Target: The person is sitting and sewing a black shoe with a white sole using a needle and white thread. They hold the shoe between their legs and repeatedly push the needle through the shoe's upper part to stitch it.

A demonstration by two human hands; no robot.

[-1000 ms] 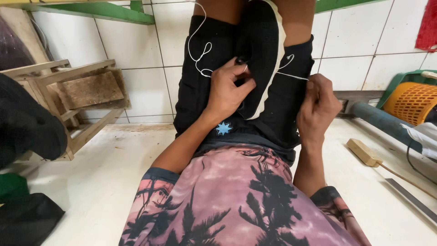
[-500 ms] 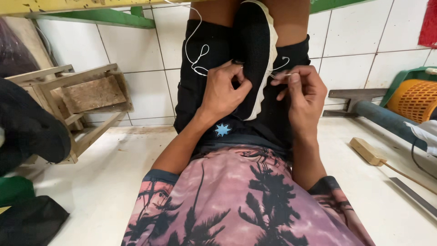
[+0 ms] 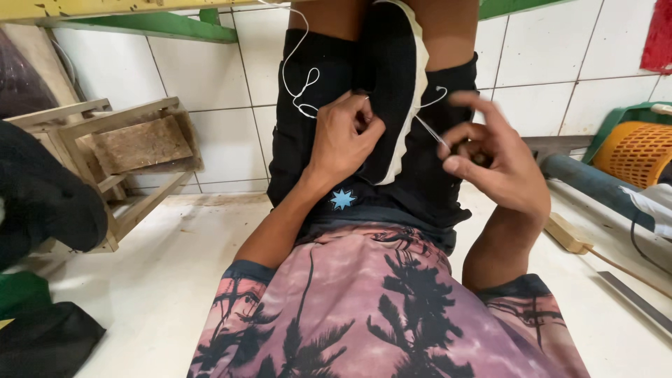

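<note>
Half a second earlier the right hand (image 3: 493, 164) lay against the shoe (image 3: 392, 91), fingers bunched beside the left hand's. It has since drawn away to the right and now sits clear of the shoe, out in front of the tiled wall (image 3: 560, 56). A white thread (image 3: 428, 129) runs taut from the shoe's pale edge down to this hand. A second ago the same hand was lower on the right, so it has gone in and come back out. The left hand (image 3: 343, 136) has barely shifted; it stays pressed on the shoe at the same spot.

The black shoe stands upright between the person's knees, sole edge facing right, against black shorts (image 3: 420, 189). More white thread (image 3: 297, 77) loops loose over the left leg of the shorts.

The left hand comes up from the lower middle, forearm slanting up and right, wrist bent, fingers curled shut with the tips pinching the shoe's upper near its left edge. The right forearm rises steeply from the lower right; its hand is half closed, thumb and forefinger pinched on the thread, the other fingers fanned out and bent. Whether a needle sits in that pinch cannot be told.

A wooden stool (image 3: 119, 147) lies tipped at the left, and an orange basket (image 3: 640, 154) stands at the right.
</note>
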